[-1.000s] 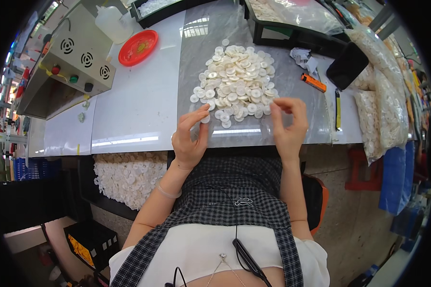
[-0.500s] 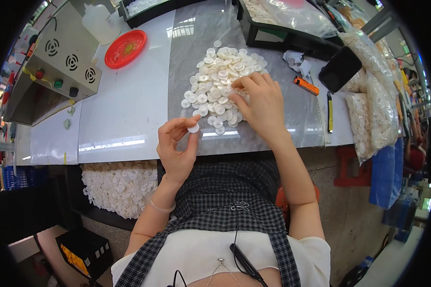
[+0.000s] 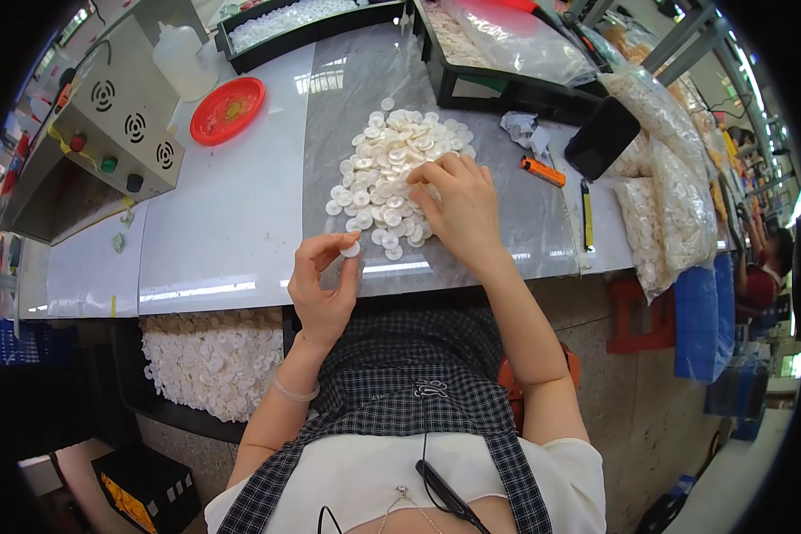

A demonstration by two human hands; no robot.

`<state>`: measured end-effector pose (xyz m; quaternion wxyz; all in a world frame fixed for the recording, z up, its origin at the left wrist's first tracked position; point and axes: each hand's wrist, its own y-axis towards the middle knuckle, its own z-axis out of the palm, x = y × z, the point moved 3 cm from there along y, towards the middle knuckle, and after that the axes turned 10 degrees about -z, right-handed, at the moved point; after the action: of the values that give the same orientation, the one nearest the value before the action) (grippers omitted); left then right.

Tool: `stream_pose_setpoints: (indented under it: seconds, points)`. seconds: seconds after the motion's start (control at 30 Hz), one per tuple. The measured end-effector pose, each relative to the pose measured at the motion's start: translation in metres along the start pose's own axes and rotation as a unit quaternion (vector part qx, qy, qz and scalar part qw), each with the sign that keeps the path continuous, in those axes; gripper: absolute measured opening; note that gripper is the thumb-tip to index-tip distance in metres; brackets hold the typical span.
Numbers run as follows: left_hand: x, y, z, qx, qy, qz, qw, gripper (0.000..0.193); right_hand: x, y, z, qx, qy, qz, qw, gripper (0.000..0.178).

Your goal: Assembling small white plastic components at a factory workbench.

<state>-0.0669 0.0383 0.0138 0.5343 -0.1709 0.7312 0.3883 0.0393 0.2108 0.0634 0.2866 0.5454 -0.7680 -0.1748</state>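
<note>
A loose pile of small white round buttons (image 3: 393,151) lies on the grey part of the table. My left hand (image 3: 322,283) is raised at the table's front edge, left of the pile. Its thumb and fingertips pinch a single white button (image 3: 351,250), which is tilted. Over the right side of the pile is my right hand (image 3: 458,200), palm down. The thumb and forefinger are drawn close together at the buttons. What sits between these fingertips, if anything, cannot be made out.
A red dish (image 3: 228,110) and a metal box with knobs (image 3: 116,116) stand left. Behind is a black tray (image 3: 516,96); right lie a phone (image 3: 602,138), an orange lighter (image 3: 543,172), a yellow cutter (image 3: 587,216) and filled bags (image 3: 685,205). A bin of white pieces (image 3: 214,360) sits below.
The whole view has shifted slightly, so the table appears lower and more to the left. The button in my left hand has tilted. My right hand stays at the pile.
</note>
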Motion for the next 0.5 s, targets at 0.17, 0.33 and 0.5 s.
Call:
stream_pose_setpoints:
  seconds: [0.17, 0.33, 0.5]
  points:
    - [-0.0029, 0.0003, 0.0001, -0.010, 0.011, 0.005, 1.000, 0.027, -0.0016, 0.0032, 0.0016, 0.014, 0.010, -0.002, 1.000, 0.011]
    - [-0.0039, 0.0007, 0.0007, -0.013, 0.014, 0.007, 1.000, 0.027, -0.0019, 0.0055, 0.0053, 0.030, 0.020, -0.004, 0.999, 0.010]
    - [-0.0030, 0.0018, 0.0016, -0.012, 0.014, 0.009, 1.000, 0.027, -0.0059, 0.0030, 0.0018, 0.039, 0.065, 0.008, 0.997, 0.010]
